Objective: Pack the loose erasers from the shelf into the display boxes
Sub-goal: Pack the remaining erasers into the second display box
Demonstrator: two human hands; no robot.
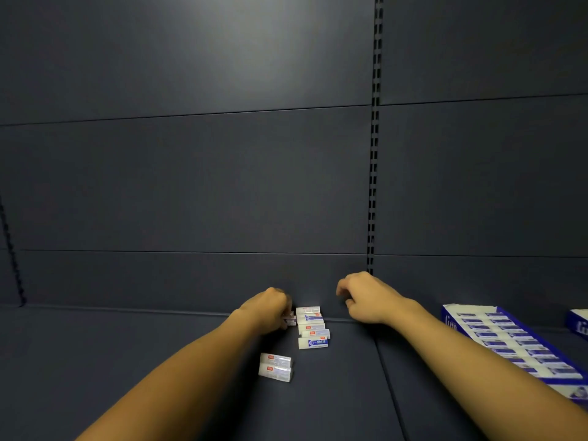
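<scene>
The loose erasers (311,326) lie in a small huddle on the dark shelf (159,361), close to where it meets the back panel (191,186). They are white blocks in white and blue sleeves, some with a red mark, laid roughly side by side in a short row running toward me, and the nearest eraser (313,342) shows a blue printed label. Nearer to me and a little to the left, apart from that row, two more erasers (275,367) lie touching each other, both with red marks on their sleeves. My left hand (270,310) is at the left edge of the row with its fingers curled, pinching one small eraser (290,319) that peeps out from under my knuckles, just beside the others. My right hand (366,297) hangs above the shelf to the right of the row, fingers loosely bent and pointing down, holding nothing that I can see and touching no eraser. Well off to the right, a blue display box (512,342) sits on the shelf, filled with a neat line of packed erasers in blue and white sleeves. At the right edge, the corner of a second blue box (577,323) shows. A slotted upright (374,154) runs down the back panel above my right hand.
</scene>
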